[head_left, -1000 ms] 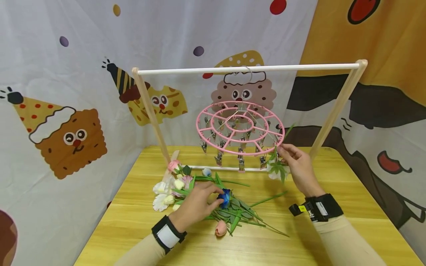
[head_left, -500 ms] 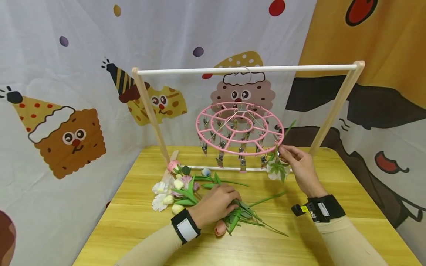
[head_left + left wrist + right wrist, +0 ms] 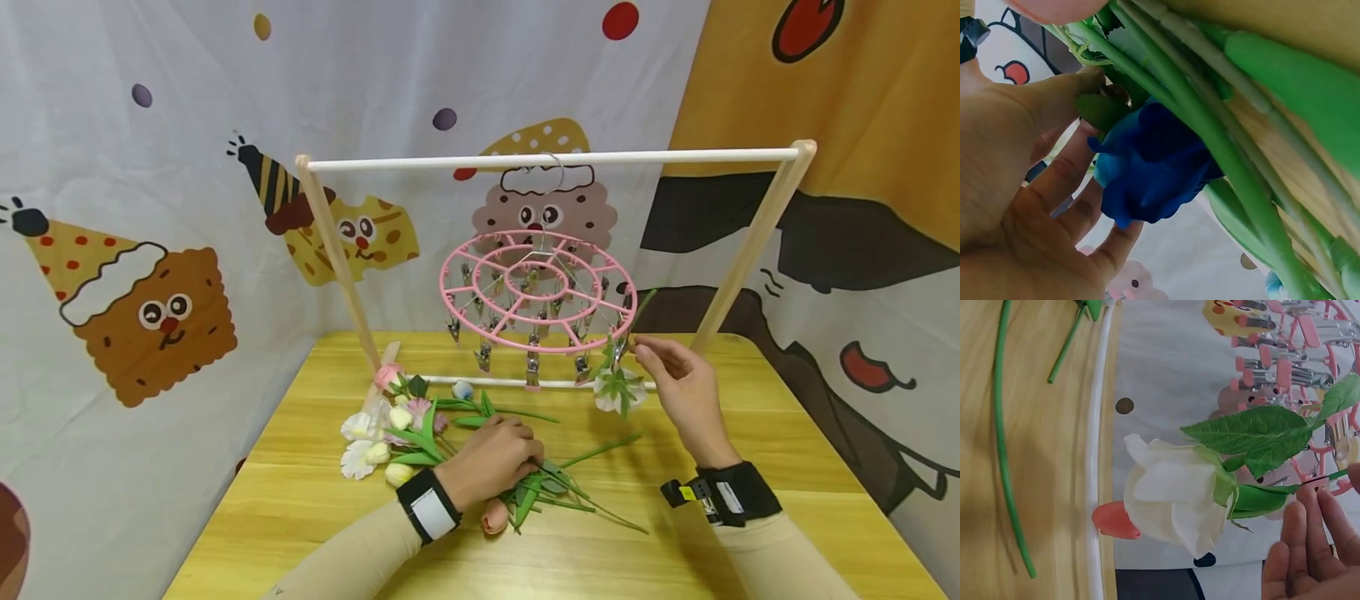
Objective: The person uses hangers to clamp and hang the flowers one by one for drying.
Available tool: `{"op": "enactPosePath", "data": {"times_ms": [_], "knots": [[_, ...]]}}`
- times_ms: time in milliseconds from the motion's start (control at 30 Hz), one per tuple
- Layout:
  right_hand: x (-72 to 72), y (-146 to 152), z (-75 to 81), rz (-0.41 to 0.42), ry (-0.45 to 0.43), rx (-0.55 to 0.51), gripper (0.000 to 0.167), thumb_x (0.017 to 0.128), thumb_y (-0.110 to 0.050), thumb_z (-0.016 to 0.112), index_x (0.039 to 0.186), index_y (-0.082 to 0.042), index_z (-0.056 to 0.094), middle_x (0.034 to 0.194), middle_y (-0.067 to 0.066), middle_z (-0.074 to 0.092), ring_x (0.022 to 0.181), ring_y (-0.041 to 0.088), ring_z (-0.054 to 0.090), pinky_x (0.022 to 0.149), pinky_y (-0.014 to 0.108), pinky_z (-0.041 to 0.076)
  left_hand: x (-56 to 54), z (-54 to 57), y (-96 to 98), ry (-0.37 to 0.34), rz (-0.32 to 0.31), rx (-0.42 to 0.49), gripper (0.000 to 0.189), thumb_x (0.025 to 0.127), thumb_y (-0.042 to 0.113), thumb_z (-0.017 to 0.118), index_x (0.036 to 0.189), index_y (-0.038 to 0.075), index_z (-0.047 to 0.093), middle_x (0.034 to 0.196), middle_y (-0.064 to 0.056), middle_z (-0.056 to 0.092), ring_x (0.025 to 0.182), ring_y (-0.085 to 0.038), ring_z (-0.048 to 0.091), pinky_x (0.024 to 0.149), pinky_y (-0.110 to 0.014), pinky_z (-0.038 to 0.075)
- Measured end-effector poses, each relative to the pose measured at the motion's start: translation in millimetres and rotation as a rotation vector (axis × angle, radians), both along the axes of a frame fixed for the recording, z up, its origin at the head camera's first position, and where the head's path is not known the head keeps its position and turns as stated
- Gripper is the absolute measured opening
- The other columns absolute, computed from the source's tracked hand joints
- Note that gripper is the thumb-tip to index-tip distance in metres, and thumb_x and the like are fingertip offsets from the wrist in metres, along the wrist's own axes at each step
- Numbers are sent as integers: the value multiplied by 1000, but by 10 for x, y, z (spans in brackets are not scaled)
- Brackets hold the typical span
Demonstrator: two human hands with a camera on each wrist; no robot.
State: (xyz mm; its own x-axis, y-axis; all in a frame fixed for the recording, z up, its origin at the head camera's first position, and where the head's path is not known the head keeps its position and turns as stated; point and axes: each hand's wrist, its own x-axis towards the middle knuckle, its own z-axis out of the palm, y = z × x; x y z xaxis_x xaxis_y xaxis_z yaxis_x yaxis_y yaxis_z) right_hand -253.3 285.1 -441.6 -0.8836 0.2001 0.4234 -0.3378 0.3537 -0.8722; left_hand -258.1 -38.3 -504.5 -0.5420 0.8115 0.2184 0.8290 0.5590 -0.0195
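In the head view, the left hand [image 3: 491, 454] sits further right than a second ago and now hides the blue bloom it was hovering over. The right hand [image 3: 678, 387] has drawn slightly back from the pink round clip hanger [image 3: 537, 298], leaving more of the white rose [image 3: 619, 390] in sight, head down under the rim. Both changes suggest the work is passing from the hung flower to the pile. The hanger's slim, glossy rings hang from a white rod [image 3: 420, 163] on a pale wooden frame, above a yellow wood-grain worktop [image 3: 585, 558]. A smooth peach tulip [image 3: 495, 517] lies beside the left wrist; ruffled white blooms [image 3: 358, 460] lie further left.

In the left wrist view, finger and thumb pinch the blue rose [image 3: 1154, 169] at its base, low among the stems. Its curled, saturated petals look like fabric; the round, green stems [image 3: 1229, 150] crossing it look like plastic.

In the right wrist view, the white rose has broad, soft-edged petals and a veined, toothed leaf [image 3: 1247, 428]. The right fingertips lie close by its thin stem, but whether they grip it I cannot tell. Shiny metal clips [image 3: 1310, 376] with pink tips crowd behind.
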Motion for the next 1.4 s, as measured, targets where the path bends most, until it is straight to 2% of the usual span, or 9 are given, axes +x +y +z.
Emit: {"op": "enactPosePath", "data": {"times_ms": [300, 500, 667, 733, 867, 1033, 1100, 1267, 1400], "knots": [[197, -110, -94, -153, 154, 3, 28, 113, -8, 78, 140, -1, 81, 121, -22, 82, 108, -4, 74, 95, 7, 54, 3, 3, -42, 26, -13, 15, 9, 113, 32, 78, 115, 31, 87, 113, 11, 82, 113, -12, 74, 108, -36, 62], [350, -197, -138, -151, 228, 34, 24, 109, 1, 80, 132, -4, 85, 120, -16, 83, 107, -4, 75, 96, 9, 55, 14, 28, -97, 65, -13, 50, 7, 113, 29, 77, 115, 28, 85, 114, 10, 81, 114, -12, 74, 105, -38, 63], [487, -270, -221, -93, 248, 191, 27, 105, 3, 83, 128, -10, 87, 117, 4, 87, 106, -5, 71, 98, 9, 53, 14, 51, -149, 101, -10, 98, 8, 114, 29, 77, 115, 27, 84, 115, 8, 81, 114, -13, 75, 102, -39, 65], [519, -284, -269, -58, 251, 267, 29, 104, 3, 85, 128, -12, 87, 117, 8, 87, 107, -5, 70, 98, 10, 52, 10, 59, -168, 112, -6, 118, 8, 115, 28, 76, 115, 27, 84, 115, 8, 81, 115, -14, 76, 101, -39, 65], [565, -293, -361, 24, 223, 401, 30, 101, 1, 88, 124, -19, 87, 111, -2, 86, 103, -3, 71, 92, 12, 53, 7, 86, -207, 140, 6, 155, 8, 116, 28, 76, 113, 26, 83, 114, 7, 81, 115, -15, 76, 99, -39, 64], [594, -299, -440, 139, 173, 520, 25, 100, -7, 93, 118, -23, 88, 108, -16, 84, 96, -2, 74, 84, 25, 63, 4, 113, -270, 167, 15, 199, 7, 116, 26, 77, 111, 26, 81, 113, 7, 81, 111, -15, 76, 94, -37, 62], [601, -305, -459, 182, 160, 539, 24, 99, -10, 94, 117, -25, 88, 108, -18, 84, 94, -2, 75, 83, 29, 66, 4, 122, -301, 168, 20, 217, 6, 115, 24, 77, 110, 25, 80, 112, 7, 81, 109, -15, 76, 92, -36, 62], [636, -320, -502, 256, 118, 531, 27, 97, -12, 97, 115, -29, 87, 106, -22, 82, 90, -4, 71, 79, 30, 66, 12, 149, -397, 139, 29, 273, 4, 112, 20, 82, 110, 24, 81, 110, 6, 80, 105, -15, 75, 88, -36, 61], [661, -347, -544, 312, 136, 499, 30, 94, -4, 97, 115, -24, 88, 107, -16, 84, 91, -3, 75, 79, 29, 69, 32, 185, -488, 83, 43, 322, 5, 111, 17, 82, 111, 22, 82, 111, 6, 80, 105, -15, 75, 88, -36, 59]]}}
